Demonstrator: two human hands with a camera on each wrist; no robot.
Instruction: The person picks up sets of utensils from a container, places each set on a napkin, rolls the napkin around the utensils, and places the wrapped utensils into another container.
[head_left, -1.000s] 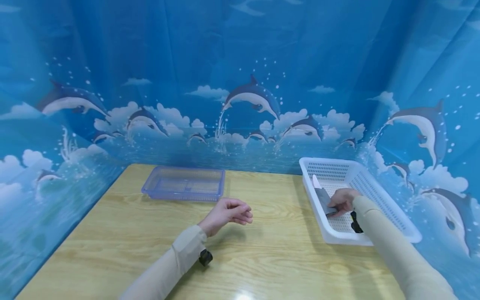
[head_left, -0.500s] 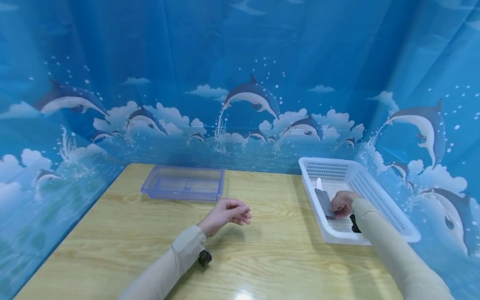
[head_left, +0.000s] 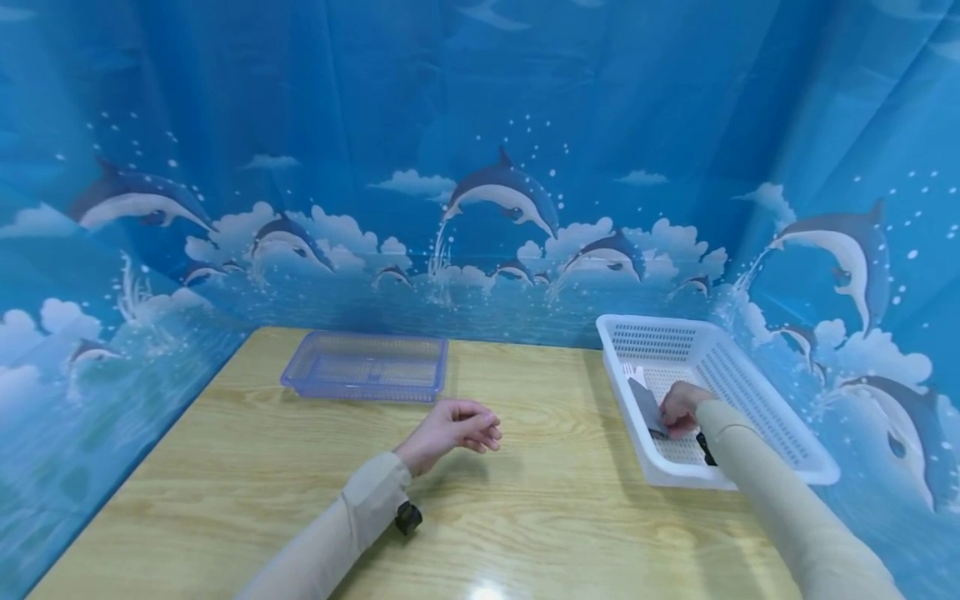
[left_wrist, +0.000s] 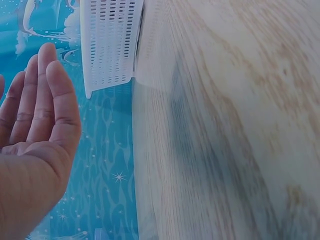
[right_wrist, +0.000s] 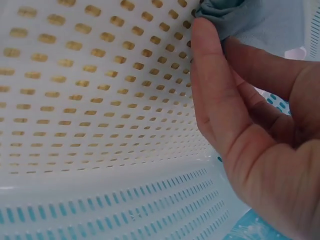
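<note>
My right hand (head_left: 681, 408) is down inside the white basket (head_left: 795, 417), pinching the near end of a grey cloth cutlery pouch (head_left: 643, 404). The pouch lies along the basket's left wall. From its far end stick out a white fork (head_left: 628, 369) and what looks like a white knife (head_left: 640, 375). In the right wrist view, the thumb and fingertips meet at a fold of the grey cloth (right_wrist: 232, 17). My left hand (head_left: 452, 433) hovers over the middle of the table, holding nothing. Its fingers look relaxed and fairly straight in the left wrist view.
A clear purple plastic tray (head_left: 366, 367) stands at the back left of the wooden table (head_left: 225, 483). A blue dolphin-print curtain (head_left: 480, 125) hangs behind the table and along both sides. The basket's raised walls surround the right hand.
The pouch has settled lower along the basket's left side, and the fork has come into view beside the knife. My right hand has shifted slightly. The left hand has stayed almost still.
</note>
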